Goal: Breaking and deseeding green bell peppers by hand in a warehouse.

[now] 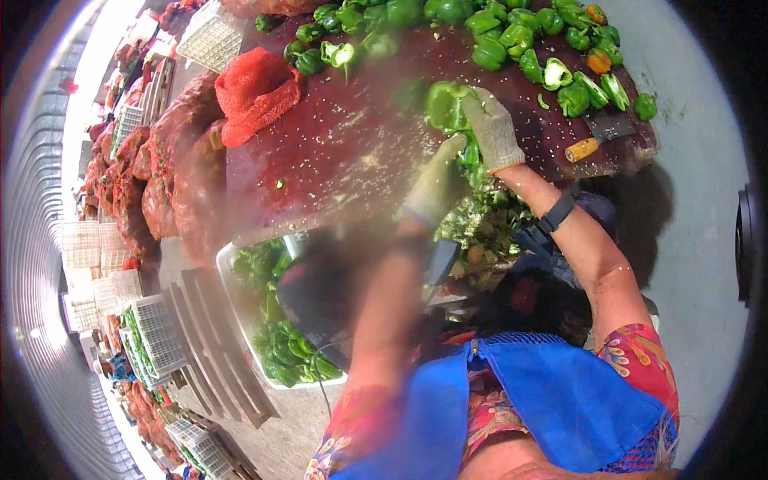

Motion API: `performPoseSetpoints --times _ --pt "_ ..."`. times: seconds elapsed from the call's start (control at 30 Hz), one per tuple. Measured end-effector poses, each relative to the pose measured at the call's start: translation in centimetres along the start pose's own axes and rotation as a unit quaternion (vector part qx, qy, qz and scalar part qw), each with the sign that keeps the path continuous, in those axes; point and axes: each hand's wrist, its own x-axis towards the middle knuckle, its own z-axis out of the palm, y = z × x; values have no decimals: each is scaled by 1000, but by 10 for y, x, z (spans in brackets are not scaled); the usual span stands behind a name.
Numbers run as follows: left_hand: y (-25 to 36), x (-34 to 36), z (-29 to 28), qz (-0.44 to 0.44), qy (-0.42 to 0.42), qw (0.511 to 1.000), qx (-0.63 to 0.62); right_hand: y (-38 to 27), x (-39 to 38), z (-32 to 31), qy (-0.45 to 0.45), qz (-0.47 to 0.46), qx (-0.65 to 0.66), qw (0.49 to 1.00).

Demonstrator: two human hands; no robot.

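Observation:
Both my hands wear pale knit gloves and meet over the near edge of the dark red table. My right hand is closed round a green bell pepper, its fingers along the right side. Just below, my left hand is closed, with its fingertips at a smaller green bell pepper piece between the two hands. Blur and the glove hide part of the left grip. Beneath the hands lies a heap of pale cores and green scraps.
Whole and cut green peppers line the table's far side. A cleaver's yellow handle lies at the right edge, a red mesh bag at the left. A white bin of green peppers stands lower left, beside a wooden pallet and full sacks.

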Motion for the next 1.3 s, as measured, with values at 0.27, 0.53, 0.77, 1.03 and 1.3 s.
performPoseSetpoints --times 0.27,0.53,0.77,1.03,1.3 --pt "23 -8 2 372 379 749 397 -4 35 -40 178 -134 -101 970" --pt "24 19 27 298 332 798 405 25 34 -37 91 -303 -226 921" --pt "-12 47 -11 315 373 716 499 5 18 -18 -109 -248 -189 944" --pt "-19 86 -31 277 465 817 200 72 4 29 -67 -38 -48 996" --pt "-16 54 -73 335 421 838 88 123 39 11 -48 -76 -490 867"
